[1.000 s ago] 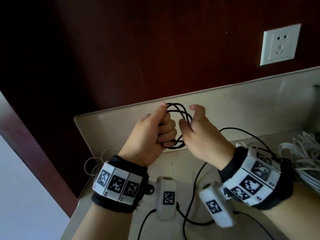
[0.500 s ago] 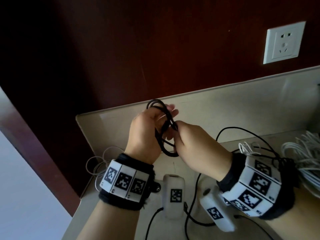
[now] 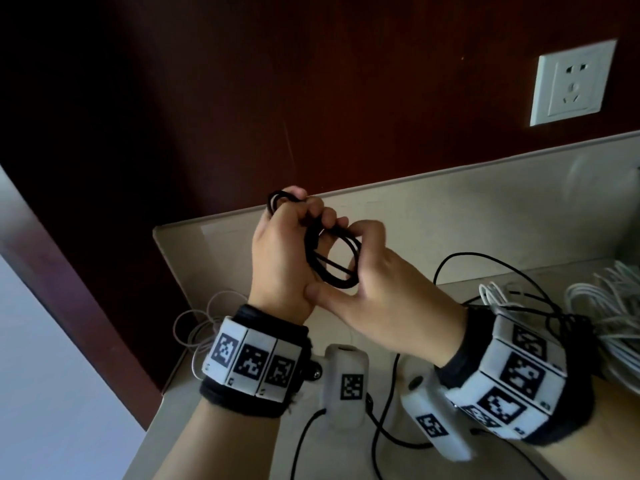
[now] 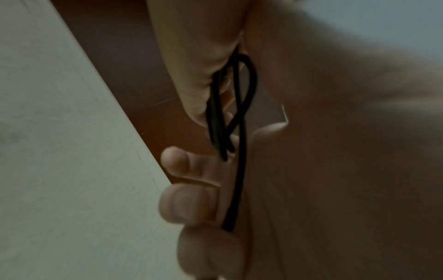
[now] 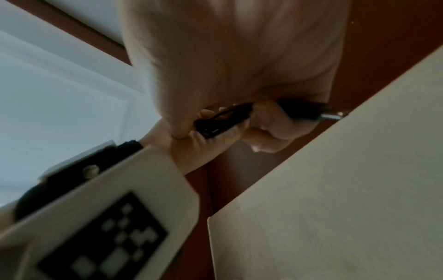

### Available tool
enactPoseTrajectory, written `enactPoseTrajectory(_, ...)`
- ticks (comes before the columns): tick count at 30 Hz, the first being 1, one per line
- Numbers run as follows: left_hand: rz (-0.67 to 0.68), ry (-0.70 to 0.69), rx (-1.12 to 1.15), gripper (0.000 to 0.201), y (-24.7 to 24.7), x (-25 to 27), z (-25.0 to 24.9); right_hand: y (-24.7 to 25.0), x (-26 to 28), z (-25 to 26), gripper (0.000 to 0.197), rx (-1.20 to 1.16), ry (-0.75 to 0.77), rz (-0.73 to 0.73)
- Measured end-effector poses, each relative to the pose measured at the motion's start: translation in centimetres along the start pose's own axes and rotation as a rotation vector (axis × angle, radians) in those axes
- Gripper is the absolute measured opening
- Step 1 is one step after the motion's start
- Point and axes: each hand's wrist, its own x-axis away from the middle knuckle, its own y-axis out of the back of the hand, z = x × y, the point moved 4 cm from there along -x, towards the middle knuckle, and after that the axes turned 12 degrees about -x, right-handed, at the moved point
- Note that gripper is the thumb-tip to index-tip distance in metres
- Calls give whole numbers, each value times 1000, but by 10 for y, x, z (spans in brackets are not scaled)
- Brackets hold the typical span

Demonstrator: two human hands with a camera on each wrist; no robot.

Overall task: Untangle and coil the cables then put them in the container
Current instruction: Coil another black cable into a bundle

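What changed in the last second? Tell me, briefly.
The left hand turned, so the black cable coil now opens toward the camera; the right hand shifted its pinch to the coil's right side. Both hands still hold it. White cables unmoved.

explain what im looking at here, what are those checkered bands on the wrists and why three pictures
No robot here: a person is coiling cables. The checkered wristbands are printed marker patterns; a small camera sits on each wrist. The wide picture comes from a head camera; the two close-ups look along each hand. The left hand grips a black cable coil, and the right hand pinches the same coil. On the pale counter lie white cables at the right and thin white ones at the left. A wall socket sits above.
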Motion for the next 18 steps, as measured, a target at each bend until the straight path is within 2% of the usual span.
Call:
enactPoseTrajectory(4, 15, -35, 12, 16, 2, -1, -4, 6, 1, 5, 62, 30, 125, -110)
enactPoseTrajectory(7, 32, -11, 67, 19, 2, -1, -1, 6, 3, 9, 71, 51, 94, -118)
enactPoseTrajectory(9, 90, -1, 115, 23, -1, 1, 2, 3, 4, 11, 75, 108, 86, -89)
enactPoseTrajectory(13, 207, 65, 232, 39, -6, 4, 13, 6, 1, 5, 71, 178, 113, -118)
enactPoseTrajectory(15, 253, 98, 143, 46, -10, 5, 17, 8, 1, 1, 70, 137, 96, -121)
enactPoseTrajectory(18, 282, 77, -62, 38, -13, 8, 17, 6, -2, -5, 70, 71, 40, -60)
